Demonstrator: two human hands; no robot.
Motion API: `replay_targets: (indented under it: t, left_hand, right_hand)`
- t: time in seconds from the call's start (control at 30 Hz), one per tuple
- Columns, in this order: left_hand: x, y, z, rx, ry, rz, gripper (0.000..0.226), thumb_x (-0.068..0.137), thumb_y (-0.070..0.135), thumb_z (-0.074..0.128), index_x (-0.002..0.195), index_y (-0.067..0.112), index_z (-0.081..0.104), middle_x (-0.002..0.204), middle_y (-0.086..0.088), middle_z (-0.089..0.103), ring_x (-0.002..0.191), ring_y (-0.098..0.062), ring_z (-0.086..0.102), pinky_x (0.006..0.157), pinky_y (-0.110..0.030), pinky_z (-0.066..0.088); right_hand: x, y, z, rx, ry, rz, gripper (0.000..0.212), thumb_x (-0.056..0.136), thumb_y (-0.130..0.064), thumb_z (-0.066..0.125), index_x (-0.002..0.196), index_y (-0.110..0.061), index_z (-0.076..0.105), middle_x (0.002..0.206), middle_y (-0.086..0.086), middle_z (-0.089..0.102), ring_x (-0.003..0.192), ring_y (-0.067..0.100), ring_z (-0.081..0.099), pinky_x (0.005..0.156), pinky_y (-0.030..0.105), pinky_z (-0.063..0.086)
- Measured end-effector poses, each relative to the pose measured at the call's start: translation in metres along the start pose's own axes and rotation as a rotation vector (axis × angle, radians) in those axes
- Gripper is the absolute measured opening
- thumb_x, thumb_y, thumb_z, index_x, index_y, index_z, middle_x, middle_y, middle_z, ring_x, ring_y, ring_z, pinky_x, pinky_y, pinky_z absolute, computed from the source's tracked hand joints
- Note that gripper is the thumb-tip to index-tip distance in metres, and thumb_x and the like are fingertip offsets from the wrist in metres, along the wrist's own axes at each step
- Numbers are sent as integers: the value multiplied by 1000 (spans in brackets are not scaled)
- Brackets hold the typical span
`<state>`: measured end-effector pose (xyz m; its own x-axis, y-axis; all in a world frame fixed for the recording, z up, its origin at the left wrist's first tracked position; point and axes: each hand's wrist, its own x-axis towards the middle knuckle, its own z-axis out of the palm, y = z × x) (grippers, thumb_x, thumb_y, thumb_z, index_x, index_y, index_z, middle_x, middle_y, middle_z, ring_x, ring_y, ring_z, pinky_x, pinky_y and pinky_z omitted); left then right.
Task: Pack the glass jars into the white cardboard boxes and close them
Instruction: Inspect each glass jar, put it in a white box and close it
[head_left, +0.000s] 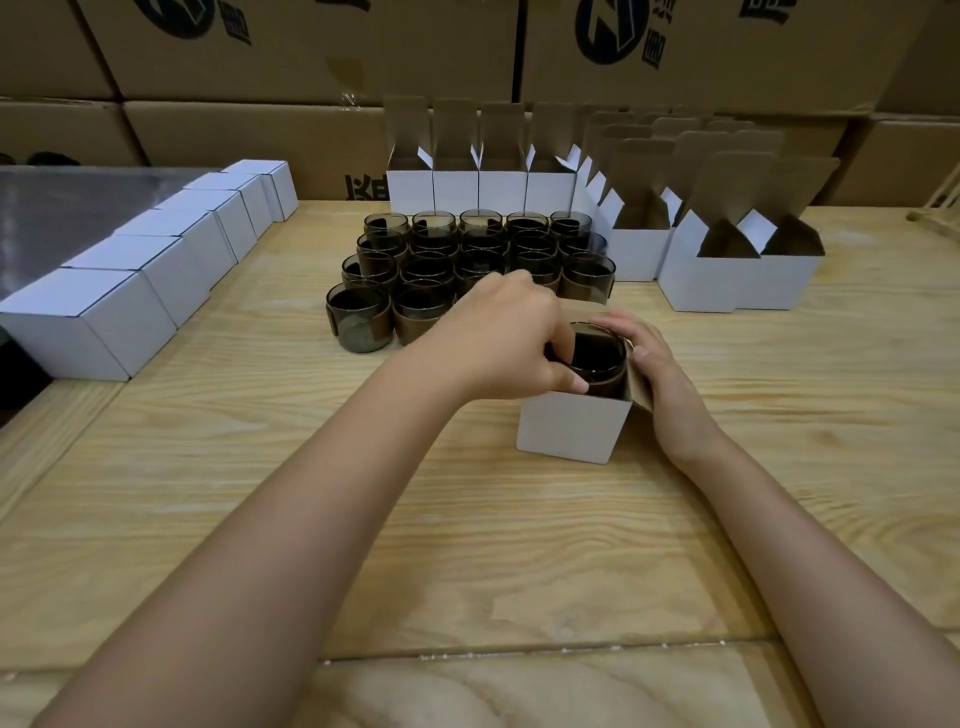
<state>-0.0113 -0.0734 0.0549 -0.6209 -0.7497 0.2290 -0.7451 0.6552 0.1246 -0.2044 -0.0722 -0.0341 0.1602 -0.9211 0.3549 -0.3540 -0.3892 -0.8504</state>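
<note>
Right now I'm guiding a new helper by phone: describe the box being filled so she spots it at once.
On the wooden table, in front of the cluster of dark jars, one white box stands alone between the left hand and right hand. Unlike the closed boxes at left and the open boxes behind, it has a jar in its top.

A dark glass jar (597, 358) stands upright, half inside an open white box (571, 428). From it, more jars (467, 254) cluster at 11 o'clock, closed boxes (124, 254) at 10, open boxes (711, 286) at 1.
</note>
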Motion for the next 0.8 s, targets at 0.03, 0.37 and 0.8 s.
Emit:
replay_targets:
  t: [0.03, 0.37, 0.8]
  left_hand:
    - [3, 1, -2, 77, -15, 28, 30, 85, 55, 62, 98, 30, 74, 115, 2, 64, 112, -21, 45, 92, -35, 34]
    - [10, 3, -2, 200, -210, 75, 20, 92, 44, 58, 98, 31, 72, 107, 8, 50, 105, -16, 44, 82, -31, 20]
    - [-10, 1, 13, -413, 255, 8, 22, 99, 25, 51, 109, 19, 69, 97, 5, 61, 91, -9, 51, 84, -28, 40]
  right_hand:
    - [0, 0, 0, -2, -1, -3, 43, 91, -27, 21, 124, -28, 50, 132, -22, 39, 134, -7, 26, 107, 7, 18]
    - [0, -1, 0, -30, -2, 1, 44, 89, -26, 22, 124, -30, 49, 137, -11, 39, 136, 1, 27, 110, 13, 20]
    - [-1, -4, 0, -7, -11, -11, 42, 90, -23, 25, 123, -32, 50, 142, -4, 41, 137, 3, 29, 110, 13, 21]
